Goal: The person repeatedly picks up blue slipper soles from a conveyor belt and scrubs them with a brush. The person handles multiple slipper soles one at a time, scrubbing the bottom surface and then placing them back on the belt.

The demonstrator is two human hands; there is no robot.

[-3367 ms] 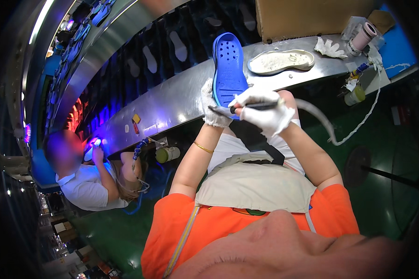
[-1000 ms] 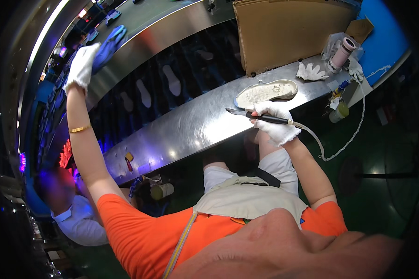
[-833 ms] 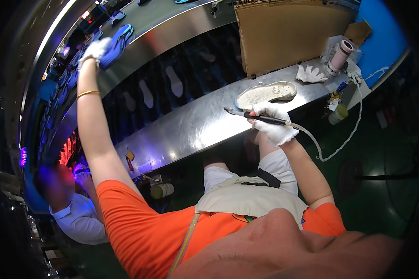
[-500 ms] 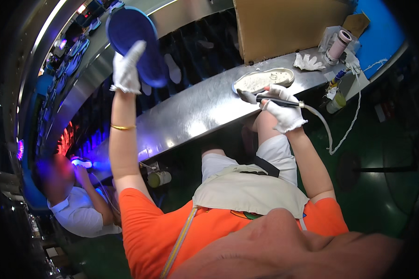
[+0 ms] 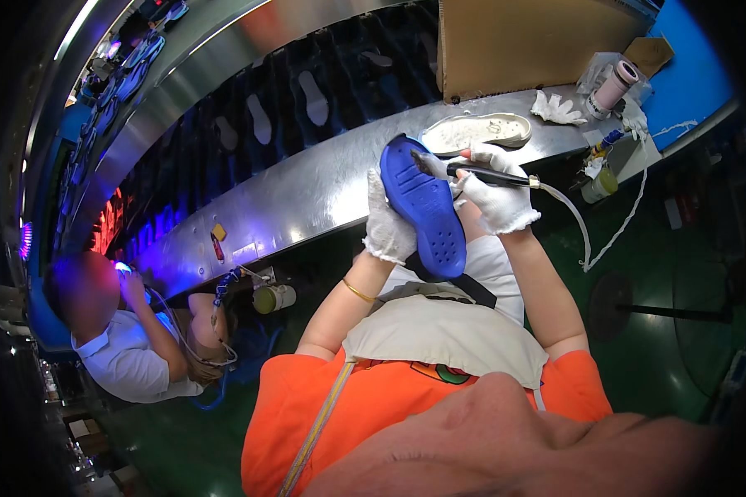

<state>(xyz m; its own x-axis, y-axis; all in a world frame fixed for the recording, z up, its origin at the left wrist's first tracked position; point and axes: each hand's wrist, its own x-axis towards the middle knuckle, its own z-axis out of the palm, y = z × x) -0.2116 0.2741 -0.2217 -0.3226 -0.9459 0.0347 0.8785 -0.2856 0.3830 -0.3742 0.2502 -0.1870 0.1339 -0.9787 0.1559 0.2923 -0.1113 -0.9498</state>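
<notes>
My left hand (image 5: 387, 225), in a white glove, is closed on the left side of a blue shoe sole (image 5: 423, 203), which is tilted up over my lap. Ridges cross its upper end and small holes dot its lower end. My gloved right hand (image 5: 499, 199) grips a black-handled brush (image 5: 491, 176), a pale hose running from its back end. The brush tip is at the sole's upper right edge; whether it touches cannot be told. Just beyond my right hand lies a cream sole-shaped tray (image 5: 472, 132) with a whitish inside.
Along the metal bench edge (image 5: 307, 203) runs a dark conveyor (image 5: 286, 132) bearing pale sole-shaped pieces. A cardboard panel (image 5: 530, 50) stands at the back, with a loose glove (image 5: 557, 108) and a pink bottle (image 5: 615, 85) to its right. A co-worker (image 5: 133, 348) sits at left.
My left hand has come down and right from over the conveyor with the blue sole, bringing it to the brush and turning its ridged, holed face into view. The right hand stays nearly in place.
</notes>
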